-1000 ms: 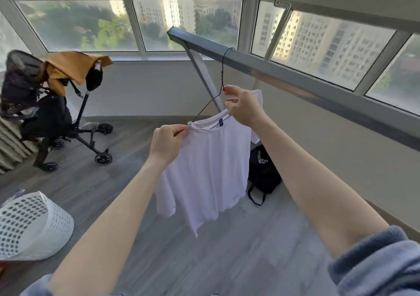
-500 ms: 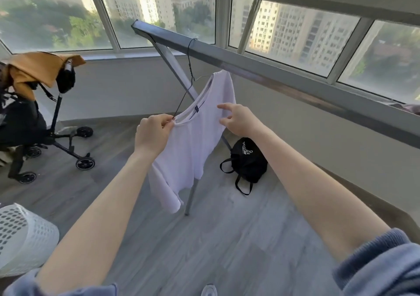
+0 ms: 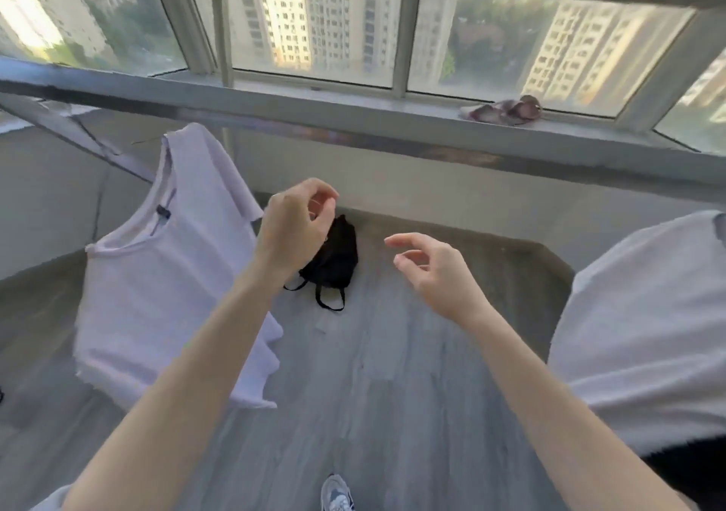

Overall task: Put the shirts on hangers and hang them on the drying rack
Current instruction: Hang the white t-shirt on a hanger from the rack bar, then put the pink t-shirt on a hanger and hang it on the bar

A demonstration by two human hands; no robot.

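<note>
A white shirt (image 3: 165, 275) hangs on its hanger from the grey rail of the drying rack (image 3: 353, 125), left of centre. The hanger is mostly hidden inside the shirt. My left hand (image 3: 292, 231) hovers just right of the shirt, fingers loosely curled, holding nothing. Further right my right hand (image 3: 436, 271) is free, its fingers apart. A second white shirt (image 3: 644, 334) hangs at the right edge of the view, cut off by the frame.
A black bag (image 3: 334, 259) lies on the grey wood floor below the rail. A crumpled pinkish cloth (image 3: 506, 110) sits on the window sill behind the rack. My shoe (image 3: 336, 495) shows at the bottom.
Both hands have let go of the white shirt, which now hangs alone on the rail. The view has swung right, bringing the second shirt into sight.
</note>
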